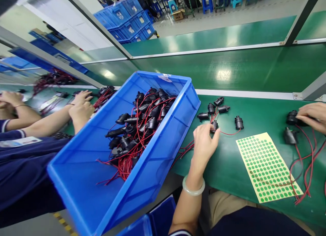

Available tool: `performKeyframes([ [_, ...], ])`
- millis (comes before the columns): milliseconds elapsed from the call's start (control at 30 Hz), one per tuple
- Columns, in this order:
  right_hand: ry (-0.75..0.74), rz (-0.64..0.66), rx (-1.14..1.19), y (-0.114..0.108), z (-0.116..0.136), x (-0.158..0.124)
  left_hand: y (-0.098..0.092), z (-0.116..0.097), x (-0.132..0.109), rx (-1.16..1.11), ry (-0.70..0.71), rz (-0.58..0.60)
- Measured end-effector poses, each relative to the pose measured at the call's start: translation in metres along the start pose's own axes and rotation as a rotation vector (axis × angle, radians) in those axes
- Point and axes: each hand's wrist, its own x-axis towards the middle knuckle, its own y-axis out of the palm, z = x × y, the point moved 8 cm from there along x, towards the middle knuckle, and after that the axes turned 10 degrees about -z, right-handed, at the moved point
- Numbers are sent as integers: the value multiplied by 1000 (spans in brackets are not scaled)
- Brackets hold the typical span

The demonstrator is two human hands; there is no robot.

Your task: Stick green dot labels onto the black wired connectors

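Note:
My left hand (pixel 205 142), with a pale bangle at the wrist, pinches a small black part (pixel 214 126) on the green table (pixel 224 171). Several like parts with red wires lie just beyond it, and one black part (pixel 238 122) stands apart to the right. At the right edge my right hand (pixel 314 116) has its fingers on a black cylindrical part (pixel 292 117). Another black part (pixel 290 136) with red wires lies below that hand. Between my hands is a yellow sheet (pixel 266 166) of round green stickers, with red wires across its right side.
A blue bin (pixel 168 146) holding many black parts with red wires stands left of my left hand. Other people's hands (pixel 81 110) work beyond it. A metal frame post (pixel 302 16) and a white ledge (pixel 244 95) border the table's far side.

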Motion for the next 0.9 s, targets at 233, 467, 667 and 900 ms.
performKeyframes([
  [233,-13,17,-11,0,32,-12,55,-83,-50,-164,325,268],
  [467,156,100,-99,-7,64,-69,88,-107,-65,-113,458,485],
  [667,294,88,-147,17,68,-106,111,-134,-74,-91,610,547],
  [900,254,83,-154,7,68,-98,126,-128,-78,-107,614,558],
])
